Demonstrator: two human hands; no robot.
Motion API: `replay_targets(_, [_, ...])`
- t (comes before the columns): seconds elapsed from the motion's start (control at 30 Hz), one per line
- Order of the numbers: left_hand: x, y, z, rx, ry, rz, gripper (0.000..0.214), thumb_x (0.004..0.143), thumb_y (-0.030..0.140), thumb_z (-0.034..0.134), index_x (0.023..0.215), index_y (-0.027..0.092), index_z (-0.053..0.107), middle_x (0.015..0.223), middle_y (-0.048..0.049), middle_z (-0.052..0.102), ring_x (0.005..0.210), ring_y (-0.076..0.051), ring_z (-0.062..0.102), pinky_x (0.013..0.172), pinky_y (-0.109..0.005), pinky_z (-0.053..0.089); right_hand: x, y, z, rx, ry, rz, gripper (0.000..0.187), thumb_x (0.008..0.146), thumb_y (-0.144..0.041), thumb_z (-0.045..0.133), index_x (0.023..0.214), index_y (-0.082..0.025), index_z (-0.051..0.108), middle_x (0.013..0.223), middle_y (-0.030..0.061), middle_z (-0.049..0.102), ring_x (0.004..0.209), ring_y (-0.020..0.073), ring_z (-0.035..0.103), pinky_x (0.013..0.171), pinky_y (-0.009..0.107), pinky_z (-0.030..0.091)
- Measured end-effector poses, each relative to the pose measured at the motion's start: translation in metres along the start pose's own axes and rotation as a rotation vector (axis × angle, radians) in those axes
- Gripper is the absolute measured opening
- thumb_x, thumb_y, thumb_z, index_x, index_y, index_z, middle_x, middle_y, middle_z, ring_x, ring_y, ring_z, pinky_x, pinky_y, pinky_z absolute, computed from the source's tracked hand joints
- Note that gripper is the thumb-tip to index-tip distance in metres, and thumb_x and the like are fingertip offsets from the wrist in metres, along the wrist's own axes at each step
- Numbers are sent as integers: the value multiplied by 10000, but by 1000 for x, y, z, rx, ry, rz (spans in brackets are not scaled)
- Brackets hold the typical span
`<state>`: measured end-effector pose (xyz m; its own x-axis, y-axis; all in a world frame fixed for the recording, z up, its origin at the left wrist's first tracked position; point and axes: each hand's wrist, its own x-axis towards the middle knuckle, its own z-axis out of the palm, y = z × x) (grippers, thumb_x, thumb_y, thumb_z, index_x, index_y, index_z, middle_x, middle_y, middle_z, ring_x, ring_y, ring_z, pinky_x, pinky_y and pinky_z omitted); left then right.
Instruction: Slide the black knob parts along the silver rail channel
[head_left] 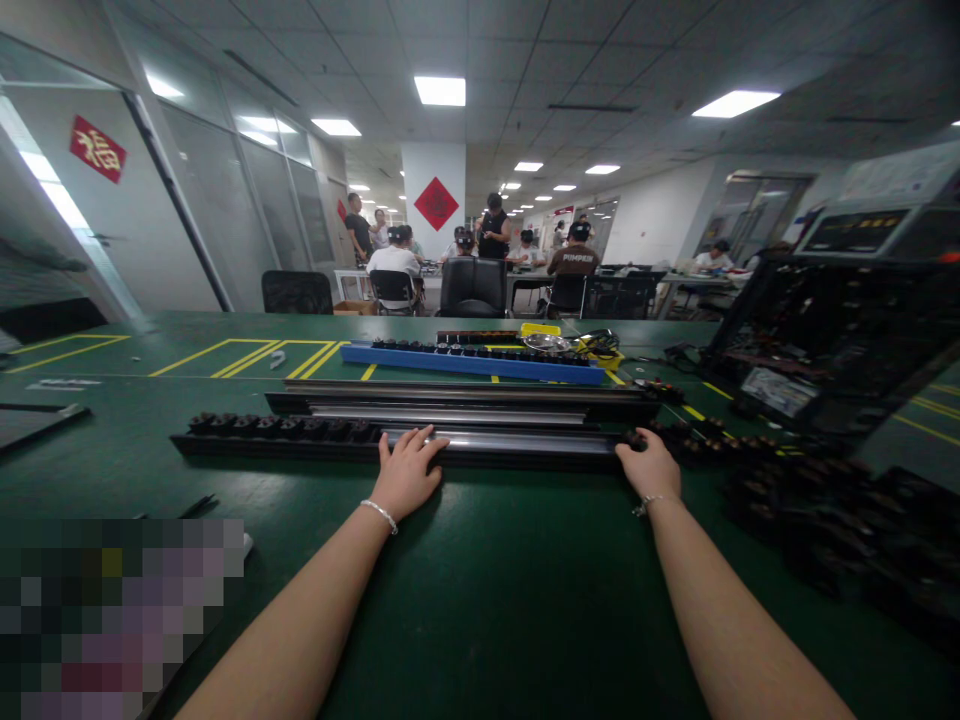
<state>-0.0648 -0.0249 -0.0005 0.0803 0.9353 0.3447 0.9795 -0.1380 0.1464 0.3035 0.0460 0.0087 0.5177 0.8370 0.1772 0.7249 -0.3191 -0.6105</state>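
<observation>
A long black rail (517,447) with a shiny metal channel lies across the green table in front of me. A row of small black parts (277,428) fills its left half. My left hand (409,470) rests on the rail just right of that row, its fingers spread over the channel. At the rail's right end, my right hand (651,468) is closed around a small black part (636,440), partly hidden by the fingers. More rails (450,398) lie parallel just behind.
Loose black parts (847,510) are heaped at the right, near a large dark open case (817,340). Farther back are a blue tray (465,366) holding black parts and a yellow container (540,330). A pixelated patch covers the lower left. People sit at far tables.
</observation>
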Motion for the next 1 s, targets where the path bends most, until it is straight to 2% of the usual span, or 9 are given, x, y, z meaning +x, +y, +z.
replay_targets(0.27, [0,1,-1,1,-8,-9,450,785,290,495,1226,372,521,1420,-1,428,1298,-283,352,1063,-630,105,3,3,-2,24,39,29,547,701,-387,511,1214,-211,576,1051,116,648,944,277,596,826,385,463])
replay_targets(1.0, [0,1,0,1,-3,-5,452,784,284,493,1228,364,520,1427,-5,420,1294,-278,355,1058,-637,103,9,12,-1,96,71,30,531,687,-360,533,1188,-201,602,1073,100,645,970,274,582,870,386,450])
